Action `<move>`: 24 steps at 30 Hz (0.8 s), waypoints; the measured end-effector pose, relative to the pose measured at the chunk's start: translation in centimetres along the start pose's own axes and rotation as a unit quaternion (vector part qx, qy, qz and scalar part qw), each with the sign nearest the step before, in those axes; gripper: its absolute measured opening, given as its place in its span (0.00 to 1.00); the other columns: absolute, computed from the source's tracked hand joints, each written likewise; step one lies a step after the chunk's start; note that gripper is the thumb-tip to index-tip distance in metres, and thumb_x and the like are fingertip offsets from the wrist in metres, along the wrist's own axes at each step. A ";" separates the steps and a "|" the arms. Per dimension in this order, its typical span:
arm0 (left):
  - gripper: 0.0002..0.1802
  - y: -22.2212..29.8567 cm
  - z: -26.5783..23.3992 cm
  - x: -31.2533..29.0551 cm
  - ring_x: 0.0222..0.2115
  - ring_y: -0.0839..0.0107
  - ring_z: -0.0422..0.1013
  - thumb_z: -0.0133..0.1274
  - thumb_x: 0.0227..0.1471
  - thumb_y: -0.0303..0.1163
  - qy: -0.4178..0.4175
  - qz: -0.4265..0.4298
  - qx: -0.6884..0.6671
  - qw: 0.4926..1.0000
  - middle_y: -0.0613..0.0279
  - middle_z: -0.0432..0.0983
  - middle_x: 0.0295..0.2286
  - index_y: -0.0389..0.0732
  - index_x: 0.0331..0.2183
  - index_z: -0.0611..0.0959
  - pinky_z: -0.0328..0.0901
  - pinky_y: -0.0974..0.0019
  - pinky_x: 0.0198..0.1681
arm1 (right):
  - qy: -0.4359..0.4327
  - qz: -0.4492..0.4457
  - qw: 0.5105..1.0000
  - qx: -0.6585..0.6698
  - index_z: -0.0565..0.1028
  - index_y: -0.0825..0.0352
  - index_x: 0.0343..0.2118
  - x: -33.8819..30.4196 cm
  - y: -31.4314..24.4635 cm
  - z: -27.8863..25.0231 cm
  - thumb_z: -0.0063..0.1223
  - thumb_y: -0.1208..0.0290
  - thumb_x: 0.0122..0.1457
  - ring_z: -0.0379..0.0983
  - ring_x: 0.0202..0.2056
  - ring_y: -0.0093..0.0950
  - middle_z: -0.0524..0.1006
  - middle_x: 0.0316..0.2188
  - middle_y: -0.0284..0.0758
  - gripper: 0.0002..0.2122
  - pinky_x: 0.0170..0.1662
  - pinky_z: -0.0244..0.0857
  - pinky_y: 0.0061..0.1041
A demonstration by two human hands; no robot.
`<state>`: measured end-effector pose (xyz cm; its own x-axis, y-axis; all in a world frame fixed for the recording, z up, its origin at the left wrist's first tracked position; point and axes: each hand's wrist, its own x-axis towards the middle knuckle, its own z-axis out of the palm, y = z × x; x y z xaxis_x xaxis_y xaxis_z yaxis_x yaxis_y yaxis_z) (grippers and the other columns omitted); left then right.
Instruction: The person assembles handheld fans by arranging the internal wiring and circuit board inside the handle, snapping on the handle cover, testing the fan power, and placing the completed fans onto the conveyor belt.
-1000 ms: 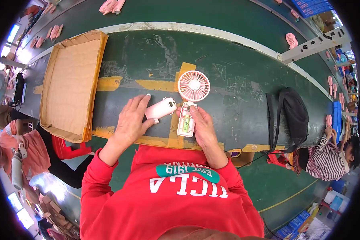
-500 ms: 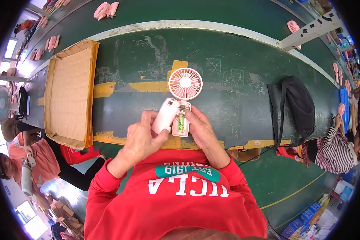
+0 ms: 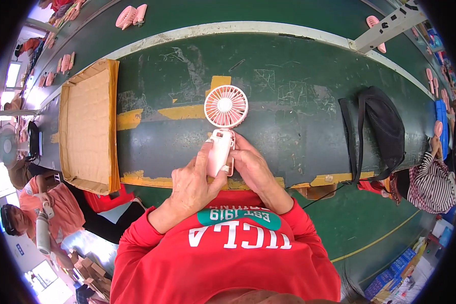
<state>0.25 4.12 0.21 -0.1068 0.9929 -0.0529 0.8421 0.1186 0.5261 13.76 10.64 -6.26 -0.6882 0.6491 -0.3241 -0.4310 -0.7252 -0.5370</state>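
Observation:
A pink handheld fan (image 3: 226, 106) lies with its round head pointing away from me, over the worn green bench. My left hand (image 3: 195, 180) grips a pale pink handle cover (image 3: 219, 149) between thumb and fingers. The cover lies over most of the fan's handle, slightly askew, with the handle's right edge showing beside it. My right hand (image 3: 252, 164) is closed around the right side of the fan's handle, thumb near its top. The battery and wires inside the handle are hidden under the cover.
A shallow cardboard tray (image 3: 88, 126) stands at the left, and a black bag (image 3: 382, 129) lies at the right. Beyond the metal rail (image 3: 228, 28), several pink fans (image 3: 128, 17) rest on a green surface. Co-workers sit at left (image 3: 61, 202) and right (image 3: 433, 185).
My left hand has brought the cover rightward onto the handle, hiding the green battery that showed before. The fan has shifted slightly left in view.

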 end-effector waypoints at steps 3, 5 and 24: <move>0.35 0.0 0.3 0.0 0.16 0.59 0.73 0.55 0.42 0.39 -0.003 0.014 0.034 0.999 0.47 0.75 0.21 0.31 0.49 0.65 0.66 0.61 0.17 | 0.007 0.001 1.000 -0.006 0.52 0.72 0.58 0.0 -0.2 0.4 0.37 0.76 0.54 0.59 0.54 0.29 0.61 0.54 0.39 0.26 0.56 0.53 0.29; 0.36 0.0 0.3 0.0 0.14 0.58 0.72 0.56 0.41 0.40 -0.014 0.011 0.028 0.999 0.47 0.74 0.19 0.30 0.49 0.67 0.66 0.60 0.16 | -0.008 0.007 1.000 -0.025 0.51 0.72 0.58 -0.1 -0.3 0.4 0.37 0.77 0.53 0.58 0.55 0.29 0.60 0.54 0.40 0.27 0.57 0.52 0.30; 0.33 -1.3 1.4 -0.4 0.13 0.57 0.71 0.59 0.39 0.36 -0.019 0.079 0.052 0.995 0.51 0.74 0.16 0.22 0.44 0.70 0.65 0.59 0.16 | 0.025 -0.073 0.974 -0.211 0.55 0.70 0.57 0.0 0.9 1.9 0.39 0.72 0.62 0.60 0.52 0.24 0.64 0.51 0.36 0.21 0.54 0.55 0.22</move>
<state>-0.04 3.57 -1.61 0.0489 0.9988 -0.0101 0.8973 -0.0395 0.4397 12.32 9.54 -5.26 -0.6033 0.7564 -0.2527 -0.2360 -0.4720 -0.8494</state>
